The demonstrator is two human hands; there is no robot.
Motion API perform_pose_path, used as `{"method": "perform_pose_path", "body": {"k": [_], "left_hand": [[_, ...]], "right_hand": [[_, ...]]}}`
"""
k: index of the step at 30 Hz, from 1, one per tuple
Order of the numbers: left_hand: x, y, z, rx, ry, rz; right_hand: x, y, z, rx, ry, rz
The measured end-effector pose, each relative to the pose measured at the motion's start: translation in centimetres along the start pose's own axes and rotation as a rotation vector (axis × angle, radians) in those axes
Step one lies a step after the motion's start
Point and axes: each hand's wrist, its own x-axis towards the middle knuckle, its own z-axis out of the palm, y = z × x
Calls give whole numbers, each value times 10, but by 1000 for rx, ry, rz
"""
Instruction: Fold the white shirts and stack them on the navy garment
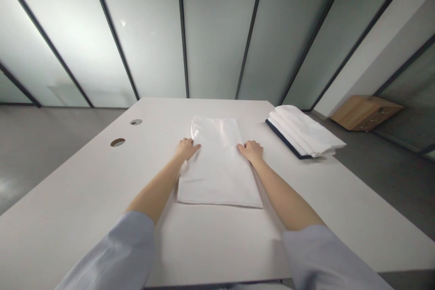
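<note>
A folded white cloth (220,181) lies flat on the white table in front of me, its near edge straight and slightly raised. Over its far part there is a glossy sheen like clear plastic film (215,128), with a curved edge at the far left corner. My left hand (186,148) grips the left side, thumb on top and fingers along the outer edge. On the opposite side, my right hand (252,150) pinches the right edge in the same way, thumb over the top. The fingertips beneath the edges are partly hidden.
On the right of the table (102,217) sits a stack of folded white cloths (302,129) on a dark flat piece (283,138). Two round holes (118,142) pierce the tabletop at left. A wooden cabinet (365,112) stands on the floor beyond. Frosted glass panels (217,31) rise behind.
</note>
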Motion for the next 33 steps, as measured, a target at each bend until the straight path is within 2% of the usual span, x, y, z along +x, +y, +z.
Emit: {"method": "perform_pose_path", "body": {"k": [2, 4, 8, 10, 13, 15, 21, 26, 30, 33], "left_hand": [[0, -2, 1, -164, -34, -20], [-1, -2, 0, -426, -57, -64], [-6, 0, -4, -913, -79, -268], [-7, 1, -6, -1034, -83, -340], [-6, -1, -11, -1161, -133, -314], [-5, -5, -14, -1219, -159, -282], [-6, -21, -22, -1247, -240, -192], [-10, -25, -24, -1269, -419, -124], [-7, -24, -23, -1267, -377, -155], [-5, -25, -26, -1206, -356, -105]], "right_hand": [[0, -1, 2, 53, -10, -2], [0, -1, 5, 155, -16, 0], [4, 3, 10, 393, -10, 12], [6, 6, 11, 529, -42, 32], [6, 9, 9, 745, -144, 42], [4, 9, 6, 831, -203, 4], [-3, 7, -2, 909, -344, -157], [-7, 8, -10, 961, -488, -126], [-8, 5, -17, 1053, -512, -113], [-7, 2, -23, 958, -486, -187]]}}
